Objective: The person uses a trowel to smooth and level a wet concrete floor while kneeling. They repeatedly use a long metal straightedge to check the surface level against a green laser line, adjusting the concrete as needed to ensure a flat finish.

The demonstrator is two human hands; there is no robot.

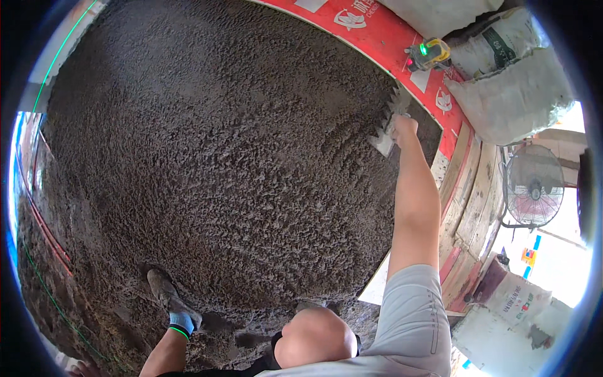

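Note:
My right arm reaches far out to the right over the dark mortar bed. In my right hand [405, 127], fingers wrapped round its handle, is a notched trowel [383, 141] with a toothed metal blade. The blade rests on or just above the mortar [251, 144], close to the red board edging; contact is hard to judge. Rough, crumbly texture covers the mortar, with ridges nearest me. My left hand does not show. One foot in a muddy shoe [164, 292] and blue sock stands on the mortar at lower left, and my bare knee [317, 339] is at bottom centre.
A red printed board [386, 31] borders the mortar at upper right. On it sits a yellow-and-black laser level [430, 54], casting green lines. Beyond are white sacks [512, 97], wooden planks [468, 207] and a round fan [534, 188]. Red strips [47, 232] lie at left.

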